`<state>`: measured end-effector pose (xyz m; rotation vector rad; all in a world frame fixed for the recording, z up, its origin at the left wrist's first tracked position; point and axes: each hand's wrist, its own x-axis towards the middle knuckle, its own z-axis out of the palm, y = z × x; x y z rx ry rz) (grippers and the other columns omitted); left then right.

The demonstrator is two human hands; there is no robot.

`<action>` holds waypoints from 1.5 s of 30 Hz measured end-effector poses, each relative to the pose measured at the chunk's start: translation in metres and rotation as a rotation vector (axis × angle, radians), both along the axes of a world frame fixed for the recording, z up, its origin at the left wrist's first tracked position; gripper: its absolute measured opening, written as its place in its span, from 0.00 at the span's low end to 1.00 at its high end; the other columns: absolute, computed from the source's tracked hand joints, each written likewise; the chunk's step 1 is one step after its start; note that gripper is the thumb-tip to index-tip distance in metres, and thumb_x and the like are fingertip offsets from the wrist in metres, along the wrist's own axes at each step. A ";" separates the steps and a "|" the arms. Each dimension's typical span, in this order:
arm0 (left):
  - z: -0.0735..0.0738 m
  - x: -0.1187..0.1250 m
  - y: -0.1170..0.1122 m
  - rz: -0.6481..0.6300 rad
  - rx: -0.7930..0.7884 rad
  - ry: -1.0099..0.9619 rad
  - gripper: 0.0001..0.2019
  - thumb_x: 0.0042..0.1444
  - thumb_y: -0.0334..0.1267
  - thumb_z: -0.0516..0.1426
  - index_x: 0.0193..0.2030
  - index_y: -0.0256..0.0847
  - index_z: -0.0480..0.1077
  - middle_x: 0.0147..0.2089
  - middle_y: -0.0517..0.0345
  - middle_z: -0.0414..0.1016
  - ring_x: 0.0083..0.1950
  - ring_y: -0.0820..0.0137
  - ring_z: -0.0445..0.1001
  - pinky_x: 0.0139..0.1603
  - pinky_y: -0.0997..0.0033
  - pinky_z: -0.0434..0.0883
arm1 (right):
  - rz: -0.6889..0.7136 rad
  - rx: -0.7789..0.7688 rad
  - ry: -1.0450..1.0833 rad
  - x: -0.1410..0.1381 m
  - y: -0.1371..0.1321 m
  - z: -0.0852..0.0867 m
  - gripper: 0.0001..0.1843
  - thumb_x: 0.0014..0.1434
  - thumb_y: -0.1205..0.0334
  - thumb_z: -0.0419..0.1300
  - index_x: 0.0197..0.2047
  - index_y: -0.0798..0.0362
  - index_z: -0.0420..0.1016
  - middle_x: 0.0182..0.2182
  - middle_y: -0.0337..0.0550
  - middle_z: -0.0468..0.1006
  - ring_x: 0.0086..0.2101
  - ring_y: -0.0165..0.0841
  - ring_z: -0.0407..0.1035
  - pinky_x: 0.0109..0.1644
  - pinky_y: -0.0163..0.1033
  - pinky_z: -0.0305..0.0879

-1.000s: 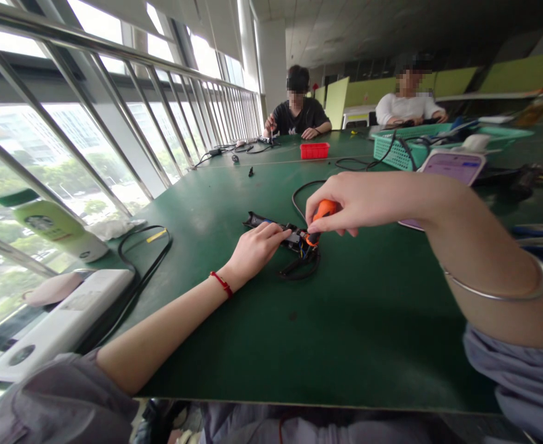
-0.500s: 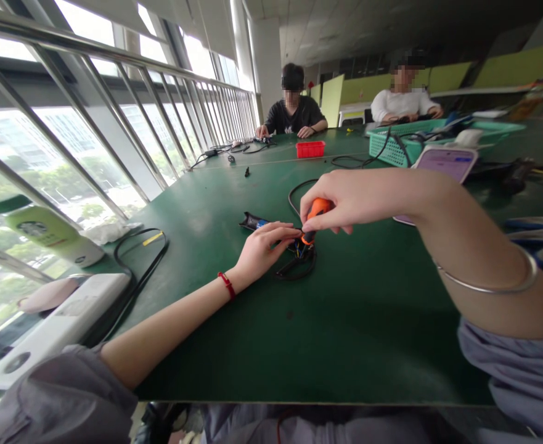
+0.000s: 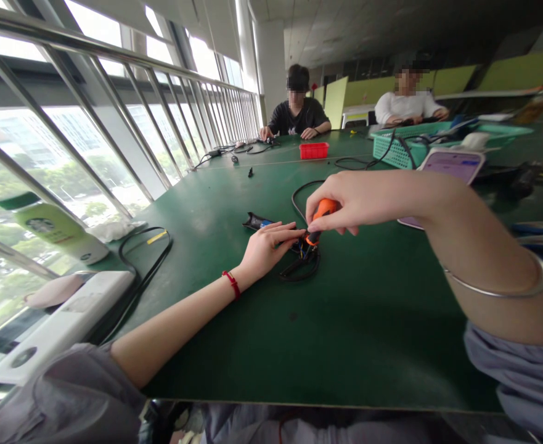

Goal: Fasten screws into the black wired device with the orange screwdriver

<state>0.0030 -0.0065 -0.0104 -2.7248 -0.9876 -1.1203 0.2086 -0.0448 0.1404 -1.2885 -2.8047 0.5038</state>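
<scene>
My right hand (image 3: 333,203) is wrapped round an orange and black screwdriver (image 3: 325,209), held tilted with its tip pointing down. Under that tip lies a black corded device (image 3: 298,266) with thin coloured wires exposed. My left hand (image 3: 267,246) rests low over the device, its fingers stretched forward and the thumb beneath them, holding it against the table. Part of the black casing (image 3: 254,221), with a blue patch, shows beyond the left fingers. A black cable (image 3: 299,194) curves away behind my right hand. The screw or fitting at the tip is hidden.
On the green table (image 3: 234,345), a phone (image 3: 453,163) leans by a green basket (image 3: 394,151) of tools. A red tray (image 3: 314,151) sits farther back. Left are a bottle (image 3: 58,231), a white box (image 3: 68,327) and a looped cable (image 3: 148,277). Two people sit across.
The whole view has shifted slightly, so everything appears a little farther right. Both hands keep their places at the device, and the screwdriver stays in my right hand.
</scene>
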 end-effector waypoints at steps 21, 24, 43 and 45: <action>0.017 -0.008 -0.011 -0.003 0.290 0.433 0.14 0.63 0.39 0.49 0.50 0.45 0.71 0.60 0.57 0.66 0.61 0.64 0.65 0.64 0.54 0.60 | -0.246 0.273 -0.190 0.007 0.008 -0.003 0.12 0.51 0.52 0.58 0.34 0.48 0.78 0.32 0.44 0.78 0.29 0.36 0.70 0.30 0.39 0.56; 0.018 -0.010 -0.010 -0.043 0.182 0.392 0.14 0.62 0.39 0.50 0.51 0.46 0.71 0.62 0.55 0.65 0.59 0.64 0.66 0.62 0.56 0.62 | -0.264 0.294 -0.179 0.013 0.017 -0.004 0.13 0.52 0.50 0.57 0.35 0.48 0.78 0.33 0.45 0.78 0.31 0.37 0.70 0.31 0.40 0.57; 0.005 -0.016 0.044 0.135 -0.109 0.214 0.27 0.53 0.55 0.56 0.55 0.43 0.65 0.55 0.50 0.68 0.58 0.59 0.63 0.62 0.55 0.58 | -0.081 0.433 0.081 0.012 0.008 0.009 0.14 0.54 0.52 0.56 0.37 0.52 0.75 0.29 0.42 0.75 0.27 0.30 0.65 0.31 0.37 0.53; 0.005 -0.015 0.042 0.151 -0.102 0.224 0.26 0.53 0.55 0.56 0.55 0.43 0.64 0.55 0.51 0.67 0.58 0.59 0.63 0.62 0.55 0.57 | -0.085 0.432 0.074 0.012 0.012 0.007 0.15 0.53 0.51 0.56 0.37 0.52 0.75 0.29 0.42 0.75 0.27 0.30 0.65 0.31 0.37 0.53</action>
